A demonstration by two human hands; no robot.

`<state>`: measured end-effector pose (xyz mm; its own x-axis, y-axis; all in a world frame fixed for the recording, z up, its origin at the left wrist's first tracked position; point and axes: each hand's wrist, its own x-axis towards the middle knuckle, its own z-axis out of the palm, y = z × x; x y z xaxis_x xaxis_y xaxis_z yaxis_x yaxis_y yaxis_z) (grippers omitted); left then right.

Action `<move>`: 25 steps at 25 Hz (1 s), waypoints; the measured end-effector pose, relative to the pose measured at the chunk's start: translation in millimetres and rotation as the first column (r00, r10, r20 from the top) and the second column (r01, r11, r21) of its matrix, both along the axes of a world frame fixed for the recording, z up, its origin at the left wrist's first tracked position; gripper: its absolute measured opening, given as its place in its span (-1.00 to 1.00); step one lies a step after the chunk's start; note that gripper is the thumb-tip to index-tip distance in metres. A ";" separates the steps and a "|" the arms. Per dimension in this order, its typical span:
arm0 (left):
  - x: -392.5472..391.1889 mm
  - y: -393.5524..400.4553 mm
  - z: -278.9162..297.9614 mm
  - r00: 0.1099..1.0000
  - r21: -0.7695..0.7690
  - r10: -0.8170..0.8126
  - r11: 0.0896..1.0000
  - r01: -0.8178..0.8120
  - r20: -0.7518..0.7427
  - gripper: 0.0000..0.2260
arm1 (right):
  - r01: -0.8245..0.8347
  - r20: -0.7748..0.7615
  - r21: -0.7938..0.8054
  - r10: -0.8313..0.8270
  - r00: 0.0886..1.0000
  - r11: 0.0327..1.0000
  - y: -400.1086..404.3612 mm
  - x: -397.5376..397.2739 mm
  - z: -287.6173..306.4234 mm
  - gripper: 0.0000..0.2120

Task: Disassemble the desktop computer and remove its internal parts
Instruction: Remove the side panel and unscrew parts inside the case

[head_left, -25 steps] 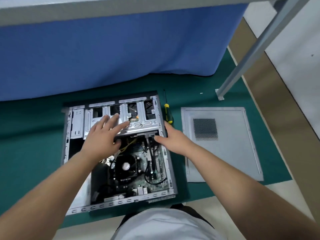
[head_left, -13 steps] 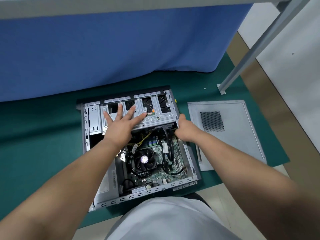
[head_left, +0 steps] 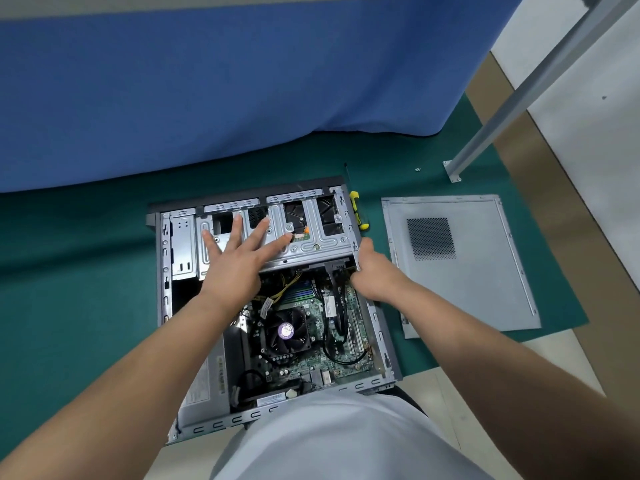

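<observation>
The open desktop case [head_left: 166, 271] lies on its side on the green mat, its inside facing up. A silver drive cage [head_left: 311, 242] spans its far end, with the motherboard and black CPU fan [head_left: 285, 332] below it. My left hand [head_left: 239, 258] lies flat on the cage with fingers spread and straight. My right hand [head_left: 372, 271] grips the cage's right end by the case wall, thumb up along the wall and fingers curled underneath. Black and yellow cables run under the cage.
The removed grey side panel [head_left: 460, 261] lies to the right on the green mat [head_left: 86, 271]. A yellow-handled screwdriver [head_left: 356, 211] rests between case and panel. A blue cloth [head_left: 207, 91] hangs behind. A metal table leg [head_left: 485, 133] stands at the right.
The view has shifted, so the case sits more to the right in frame. My left hand has spread flatter on the drive cage. My right hand moved from inside the case to the cage's right end.
</observation>
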<state>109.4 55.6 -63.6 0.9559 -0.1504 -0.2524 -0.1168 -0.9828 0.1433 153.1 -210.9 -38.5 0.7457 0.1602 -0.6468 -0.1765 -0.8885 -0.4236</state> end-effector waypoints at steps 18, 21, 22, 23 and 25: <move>52.5 -14.3 -34.4 0.920 -0.126 0.304 0.951 -0.281 0.248 -0.45 | -0.046 0.095 -0.076 0.053 0.994 0.996 -21.7 121.0 -72.4 -0.46; 53.8 -14.5 -40.2 0.907 -0.132 0.317 0.948 -0.291 0.276 -0.45 | -0.044 0.098 -0.161 0.061 0.993 0.986 -8.0 131.7 -89.9 -0.46; 53.6 -14.3 -40.6 0.905 -0.135 0.316 0.948 -0.289 0.284 -0.45 | -0.027 0.120 -0.196 0.052 0.991 0.980 -5.9 131.2 -93.9 -0.45; 53.9 -14.3 -41.0 0.903 -0.136 0.316 0.948 -0.288 0.290 -0.45 | -0.017 0.147 -0.226 0.051 0.988 0.974 -4.5 130.3 -97.6 -0.43; 55.0 -13.6 -40.7 0.901 -0.131 0.320 0.947 -0.293 0.294 -0.45 | -0.027 0.179 -0.255 0.075 0.981 0.966 -3.8 128.7 -102.8 -0.38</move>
<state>164.4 42.1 -104.3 0.9860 0.1549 0.0613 0.1370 -0.9634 0.2303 281.8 -214.7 -141.3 0.8512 0.0515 -0.5223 -0.0680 -0.9760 -0.2070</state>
